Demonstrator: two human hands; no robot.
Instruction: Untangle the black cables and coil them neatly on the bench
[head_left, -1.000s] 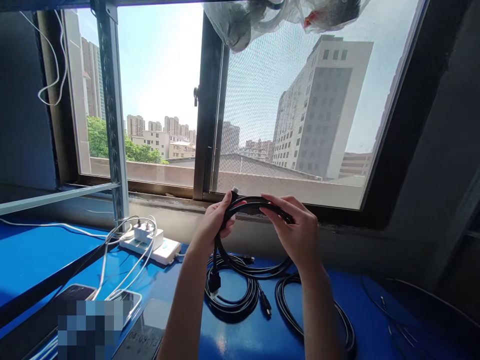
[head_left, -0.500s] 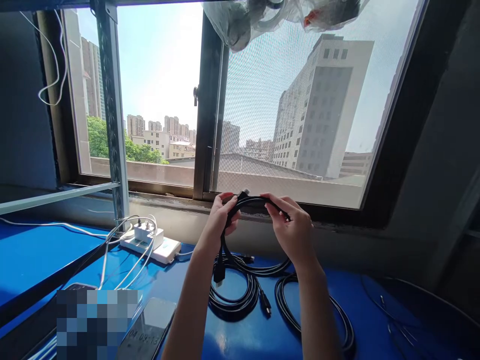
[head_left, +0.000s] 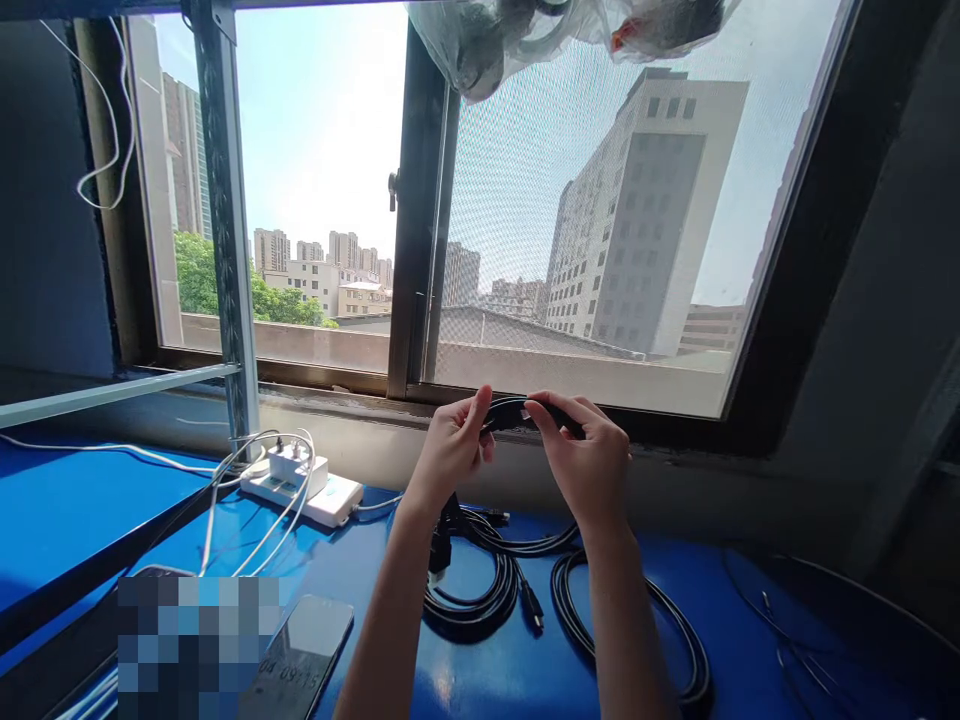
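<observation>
Raised in front of the window sill, my left hand (head_left: pixel 452 447) and my right hand (head_left: pixel 589 452) grip a bent black cable (head_left: pixel 505 412) between thumbs and fingers. A small silvery plug tip shows by the right thumb. Below the left hand hangs a dark connector (head_left: pixel 440 548), partly hidden by the wrist. On the blue tabletop underneath lies a coiled black cable (head_left: pixel 480 622) with a plug (head_left: pixel 532 606) sticking out. Another black coil (head_left: pixel 696 650) rests around the right forearm's lower side, partly covered by it.
A white power strip (head_left: pixel 330 498) with an adapter and white wires stands left. Nearer lies a phone (head_left: pixel 300 650) beside a blurred patch. A metal shelf post (head_left: pixel 229 250) rises at left; thin wires (head_left: pixel 806 655) lie right. Plastic bags (head_left: pixel 480 60) hang above.
My left hand has turned, its thumb now raised over the cable. The plug that stuck up beside it no longer shows there. A silvery tip now appears at the right thumb.
</observation>
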